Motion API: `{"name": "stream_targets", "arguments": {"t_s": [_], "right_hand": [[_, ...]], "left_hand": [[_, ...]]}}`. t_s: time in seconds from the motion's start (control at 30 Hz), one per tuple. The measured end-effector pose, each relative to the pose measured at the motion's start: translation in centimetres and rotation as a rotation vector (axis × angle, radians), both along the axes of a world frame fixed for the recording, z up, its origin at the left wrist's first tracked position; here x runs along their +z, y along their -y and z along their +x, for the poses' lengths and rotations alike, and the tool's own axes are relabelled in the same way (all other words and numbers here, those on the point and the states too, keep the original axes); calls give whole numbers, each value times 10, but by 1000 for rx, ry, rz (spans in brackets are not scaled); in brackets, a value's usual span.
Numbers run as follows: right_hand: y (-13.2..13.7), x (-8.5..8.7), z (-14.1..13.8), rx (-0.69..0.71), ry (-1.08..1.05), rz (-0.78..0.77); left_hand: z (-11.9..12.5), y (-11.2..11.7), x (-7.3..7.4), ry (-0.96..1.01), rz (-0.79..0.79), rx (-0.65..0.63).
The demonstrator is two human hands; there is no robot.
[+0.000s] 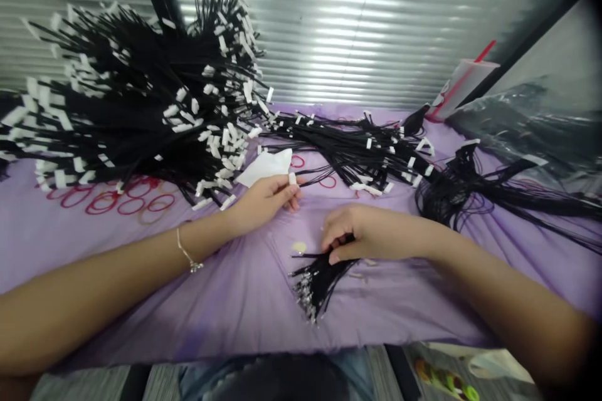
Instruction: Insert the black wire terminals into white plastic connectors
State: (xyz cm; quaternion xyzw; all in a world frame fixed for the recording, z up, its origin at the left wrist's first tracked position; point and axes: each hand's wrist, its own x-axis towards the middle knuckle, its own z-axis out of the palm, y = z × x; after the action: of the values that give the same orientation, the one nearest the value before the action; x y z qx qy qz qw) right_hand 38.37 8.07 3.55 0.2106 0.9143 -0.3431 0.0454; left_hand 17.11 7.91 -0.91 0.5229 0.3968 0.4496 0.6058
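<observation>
My left hand (266,200) pinches a white connector (292,178) between thumb and fingers. Thin black wires run from this connector to the right, toward a loose row of black cables (348,144) with white ends. My right hand (350,235) curls over a small bundle of black wires (322,285), its thumb and fingers closed on them. Shiny metal tips fan out from that bundle toward the table's front edge. The bundle's other end is hidden beneath my right hand. A white paper piece (266,166) lies just behind my left hand.
A high heap of black cables (141,88) with white connectors fills the back left, red rubber bands (134,200) before it. More black wires (470,182) and a clear plastic bag (531,119) lie at right. A cup (463,88) with a red straw stands on the purple tablecloth (226,313).
</observation>
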Motion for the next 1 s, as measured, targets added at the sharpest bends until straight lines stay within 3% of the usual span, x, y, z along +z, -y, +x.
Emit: {"name": "stream_targets", "arguments": {"t_s": [0.17, 0.33, 0.47, 0.7, 0.83, 1.0], "right_hand": [[1, -6, -3, -50, -114, 20], [-2, -15, -9, -182, -173, 78], [-2, -19, -9, -298, -254, 194], [11, -14, -7, -483, -307, 356], [15, -12, -10, -572, -338, 264], [13, -13, -15, -609, -344, 30]], "left_hand": [[0, 4, 4, -56, 133, 76], [5, 13, 13, -44, 49, 182], [7, 23, 18, -74, -3, 121], [6, 33, 26, -333, -36, 18], [11, 41, 26, -248, -125, -8], [11, 56, 15, -20, -274, 81]]}}
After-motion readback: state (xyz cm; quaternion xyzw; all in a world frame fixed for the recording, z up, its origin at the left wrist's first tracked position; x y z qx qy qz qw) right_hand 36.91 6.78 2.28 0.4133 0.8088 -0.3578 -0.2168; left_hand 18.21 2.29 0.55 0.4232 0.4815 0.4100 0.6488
